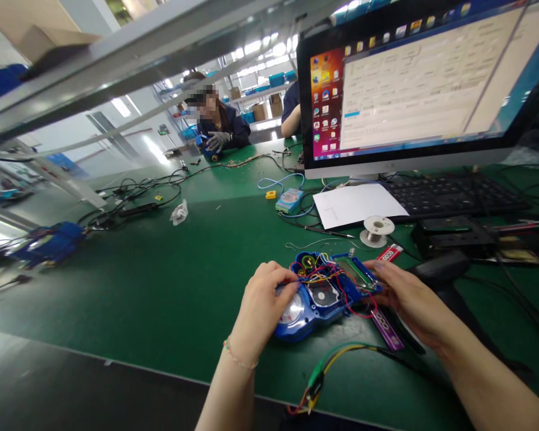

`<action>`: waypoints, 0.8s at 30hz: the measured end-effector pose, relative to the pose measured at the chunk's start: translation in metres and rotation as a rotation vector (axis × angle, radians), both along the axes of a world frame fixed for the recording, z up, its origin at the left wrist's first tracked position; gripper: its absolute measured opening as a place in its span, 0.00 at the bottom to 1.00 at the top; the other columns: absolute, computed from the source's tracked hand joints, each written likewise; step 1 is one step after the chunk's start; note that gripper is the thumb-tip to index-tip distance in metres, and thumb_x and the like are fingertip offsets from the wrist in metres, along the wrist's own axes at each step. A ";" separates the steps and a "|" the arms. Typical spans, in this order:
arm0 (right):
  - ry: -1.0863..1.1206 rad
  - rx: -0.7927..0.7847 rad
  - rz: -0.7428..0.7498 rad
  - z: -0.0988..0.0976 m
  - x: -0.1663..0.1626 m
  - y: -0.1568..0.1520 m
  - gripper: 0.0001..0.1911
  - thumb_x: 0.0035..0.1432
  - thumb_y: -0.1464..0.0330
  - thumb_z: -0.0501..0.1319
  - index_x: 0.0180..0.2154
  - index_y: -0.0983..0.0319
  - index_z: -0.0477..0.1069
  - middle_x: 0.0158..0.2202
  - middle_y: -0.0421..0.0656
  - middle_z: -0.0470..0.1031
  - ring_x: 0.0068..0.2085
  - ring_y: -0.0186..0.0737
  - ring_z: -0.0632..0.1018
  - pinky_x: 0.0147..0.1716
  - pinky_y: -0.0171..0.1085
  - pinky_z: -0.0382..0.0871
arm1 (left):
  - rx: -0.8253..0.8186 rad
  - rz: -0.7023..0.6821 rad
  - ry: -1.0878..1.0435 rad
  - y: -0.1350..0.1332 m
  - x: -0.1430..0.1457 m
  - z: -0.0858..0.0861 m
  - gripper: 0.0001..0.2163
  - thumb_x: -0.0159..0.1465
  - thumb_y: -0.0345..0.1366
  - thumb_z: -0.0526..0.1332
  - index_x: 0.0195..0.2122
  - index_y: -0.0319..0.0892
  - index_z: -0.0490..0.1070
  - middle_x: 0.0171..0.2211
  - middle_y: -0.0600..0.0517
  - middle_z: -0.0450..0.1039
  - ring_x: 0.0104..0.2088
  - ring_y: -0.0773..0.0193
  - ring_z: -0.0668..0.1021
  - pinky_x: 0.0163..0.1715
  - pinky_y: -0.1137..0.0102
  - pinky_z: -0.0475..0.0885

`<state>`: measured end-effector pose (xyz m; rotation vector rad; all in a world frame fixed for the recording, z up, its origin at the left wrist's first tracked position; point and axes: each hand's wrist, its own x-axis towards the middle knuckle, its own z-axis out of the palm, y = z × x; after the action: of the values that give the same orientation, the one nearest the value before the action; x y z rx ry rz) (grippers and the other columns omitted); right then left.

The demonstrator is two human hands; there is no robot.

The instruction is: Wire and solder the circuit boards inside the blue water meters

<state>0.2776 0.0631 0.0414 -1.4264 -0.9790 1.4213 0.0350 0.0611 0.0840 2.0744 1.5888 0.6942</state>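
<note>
Now we grip open blue gadget [317, 299], left hand [263, 299] and right hand [408, 299] on sides, near monitor [413, 90]; wires loose, cover not yet on.

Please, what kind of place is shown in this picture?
Probably an electronics assembly workshop. On a long green workbench both hands hold an opened blue device with coloured wires exposed. A solder spool lies nearby, a computer monitor stands on the bench, and another person in gloves works further along.
</note>
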 end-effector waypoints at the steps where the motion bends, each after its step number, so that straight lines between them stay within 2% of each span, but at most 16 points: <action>1: -0.172 0.031 -0.028 0.000 0.004 -0.004 0.23 0.51 0.51 0.54 0.40 0.62 0.67 0.37 0.47 0.75 0.36 0.46 0.76 0.34 0.41 0.71 | 0.007 0.005 -0.026 0.001 0.001 -0.002 0.04 0.60 0.29 0.60 0.32 0.43 0.73 0.31 0.53 0.70 0.37 0.62 0.71 0.37 0.68 0.65; 3: -0.617 0.089 -0.050 -0.001 0.011 -0.018 0.21 0.51 0.53 0.49 0.36 0.60 0.69 0.32 0.47 0.75 0.33 0.48 0.76 0.33 0.44 0.69 | 0.018 0.021 -0.073 0.004 0.003 -0.004 0.04 0.60 0.29 0.59 0.30 0.43 0.72 0.30 0.54 0.70 0.36 0.63 0.72 0.37 0.68 0.65; 5: -0.996 0.110 0.015 -0.002 0.014 -0.036 0.20 0.51 0.54 0.47 0.32 0.58 0.70 0.30 0.45 0.74 0.31 0.49 0.76 0.30 0.45 0.66 | 0.007 0.028 -0.096 0.008 0.005 -0.002 0.04 0.60 0.29 0.59 0.29 0.42 0.71 0.30 0.54 0.70 0.36 0.63 0.72 0.37 0.68 0.64; 7: -1.167 0.126 0.145 -0.005 0.012 -0.054 0.19 0.52 0.55 0.46 0.30 0.57 0.70 0.30 0.44 0.74 0.30 0.49 0.76 0.26 0.43 0.64 | -0.029 0.001 -0.087 0.014 0.008 0.002 0.04 0.60 0.30 0.58 0.28 0.42 0.69 0.31 0.53 0.70 0.35 0.63 0.72 0.37 0.68 0.64; 10: -1.241 0.190 0.245 -0.009 0.011 -0.071 0.18 0.55 0.59 0.46 0.29 0.57 0.71 0.29 0.43 0.73 0.29 0.46 0.77 0.22 0.40 0.64 | -0.101 -0.092 -0.089 0.023 0.008 0.008 0.05 0.60 0.31 0.56 0.27 0.42 0.66 0.32 0.53 0.69 0.36 0.62 0.71 0.38 0.68 0.64; 12: -1.273 0.239 0.200 -0.010 0.019 -0.073 0.18 0.57 0.61 0.45 0.31 0.58 0.71 0.30 0.43 0.73 0.29 0.45 0.77 0.23 0.41 0.67 | -0.135 -0.146 -0.120 0.026 0.005 0.008 0.06 0.60 0.33 0.55 0.26 0.42 0.65 0.33 0.52 0.68 0.36 0.63 0.71 0.38 0.68 0.65; 14: -1.295 0.280 0.128 -0.008 0.033 -0.068 0.19 0.57 0.62 0.44 0.33 0.60 0.72 0.32 0.44 0.74 0.30 0.46 0.77 0.27 0.43 0.69 | -0.156 -0.143 -0.149 0.026 0.001 0.006 0.06 0.60 0.35 0.55 0.25 0.43 0.64 0.33 0.52 0.67 0.36 0.62 0.70 0.37 0.68 0.65; 17: -1.257 0.320 0.151 -0.001 0.052 -0.055 0.18 0.59 0.63 0.46 0.38 0.61 0.72 0.38 0.45 0.75 0.36 0.46 0.78 0.36 0.44 0.72 | -0.172 -0.048 -0.137 0.022 -0.004 0.000 0.07 0.59 0.37 0.54 0.25 0.43 0.64 0.30 0.52 0.65 0.32 0.62 0.69 0.34 0.67 0.64; 19: -1.248 0.258 0.287 0.003 0.053 -0.048 0.17 0.59 0.67 0.47 0.41 0.62 0.73 0.40 0.46 0.75 0.39 0.45 0.77 0.40 0.43 0.72 | -0.164 0.039 -0.118 0.016 -0.005 -0.004 0.08 0.59 0.38 0.54 0.24 0.43 0.64 0.30 0.52 0.64 0.32 0.60 0.69 0.34 0.65 0.65; 22: -1.378 0.159 0.478 0.002 0.040 -0.042 0.16 0.55 0.73 0.53 0.44 0.65 0.73 0.44 0.51 0.73 0.43 0.48 0.76 0.43 0.43 0.71 | -0.132 0.181 -0.129 0.005 -0.004 -0.008 0.09 0.59 0.40 0.53 0.25 0.43 0.64 0.31 0.51 0.64 0.34 0.58 0.70 0.37 0.62 0.65; 24: -1.478 0.189 0.506 -0.005 0.031 -0.040 0.23 0.49 0.75 0.60 0.50 0.67 0.70 0.51 0.56 0.68 0.50 0.53 0.72 0.49 0.45 0.68 | -0.122 0.242 -0.152 -0.001 -0.004 -0.010 0.09 0.59 0.40 0.54 0.26 0.43 0.65 0.34 0.50 0.64 0.36 0.56 0.70 0.40 0.59 0.65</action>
<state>0.3088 0.0234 0.0364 -2.1144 -2.4008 0.2825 0.0308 0.0600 0.0744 1.7180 1.7637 0.7954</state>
